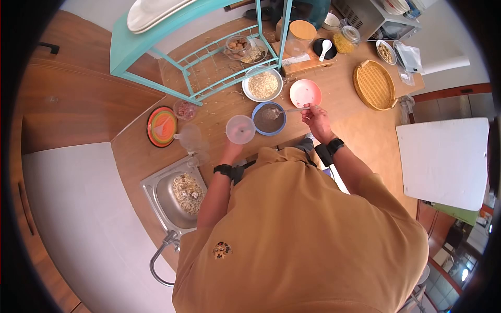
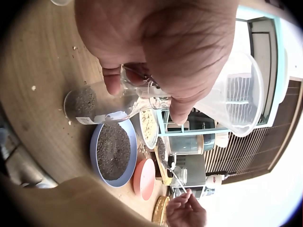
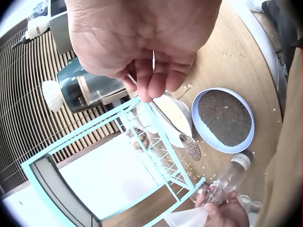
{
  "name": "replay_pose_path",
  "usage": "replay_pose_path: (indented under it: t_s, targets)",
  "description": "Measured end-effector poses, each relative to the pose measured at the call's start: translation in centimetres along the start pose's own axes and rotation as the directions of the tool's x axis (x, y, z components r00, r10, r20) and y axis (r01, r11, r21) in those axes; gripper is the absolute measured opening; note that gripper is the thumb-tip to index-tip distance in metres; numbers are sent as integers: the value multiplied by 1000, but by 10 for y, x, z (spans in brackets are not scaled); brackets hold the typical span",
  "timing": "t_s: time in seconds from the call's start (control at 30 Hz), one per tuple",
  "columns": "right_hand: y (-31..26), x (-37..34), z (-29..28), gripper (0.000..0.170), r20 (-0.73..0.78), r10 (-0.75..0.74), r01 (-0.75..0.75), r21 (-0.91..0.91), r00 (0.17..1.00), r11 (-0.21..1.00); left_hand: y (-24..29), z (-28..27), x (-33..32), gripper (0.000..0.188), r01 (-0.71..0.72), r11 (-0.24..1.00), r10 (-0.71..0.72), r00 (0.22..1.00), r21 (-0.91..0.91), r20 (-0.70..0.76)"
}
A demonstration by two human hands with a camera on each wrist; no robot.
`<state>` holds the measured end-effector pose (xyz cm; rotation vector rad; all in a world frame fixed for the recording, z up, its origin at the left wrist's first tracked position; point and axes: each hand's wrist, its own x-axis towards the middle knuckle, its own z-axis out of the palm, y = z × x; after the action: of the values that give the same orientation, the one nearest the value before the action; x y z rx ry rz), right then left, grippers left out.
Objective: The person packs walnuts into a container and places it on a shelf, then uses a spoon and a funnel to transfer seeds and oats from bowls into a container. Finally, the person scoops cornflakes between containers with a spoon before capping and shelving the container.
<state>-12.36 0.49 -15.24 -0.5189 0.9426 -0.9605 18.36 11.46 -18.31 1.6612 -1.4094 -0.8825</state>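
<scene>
My left hand [image 1: 231, 152] grips the neck of a clear bottle [image 2: 111, 101], which has dark grains at its bottom. A translucent funnel [image 1: 240, 129] sits at the bottle's mouth; the left wrist view shows its wide cone [image 2: 244, 94]. My right hand [image 1: 318, 124] pinches the handle of a metal spoon [image 1: 289, 110]. In the right wrist view the spoon's bowl [image 3: 191, 147] carries small dark grains, in front of the white dish of flakes. Beside the bottle stands a blue bowl [image 3: 201, 130] of dark grains [image 3: 225, 118].
A bowl of flakes [image 1: 262, 84] and a pink dish [image 1: 305, 94] stand behind the blue bowl. At the left are a turquoise rack [image 1: 190, 98], stacked colourful plates [image 1: 162, 127] and a sink [image 1: 163, 201]. A wicker tray [image 1: 374, 85] lies at the right.
</scene>
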Motion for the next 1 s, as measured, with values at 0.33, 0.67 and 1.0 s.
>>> replay_pose_path:
  t_s: [0.33,0.67,1.0]
  targets:
    - [-50,-30,79,27,223,-122,130,-19,967,991,2,-1,1,32,38,997,-34,998,-74,58]
    - [-69,-70,141,17,880,-250,915,-379,403,142,-1,-2,4,39,58,997,-53,992,-44,115]
    - [-36,-30,85,28,141,-560,554,-466,817,690,-7,0,-1,34,69,994,-60,993,-80,99]
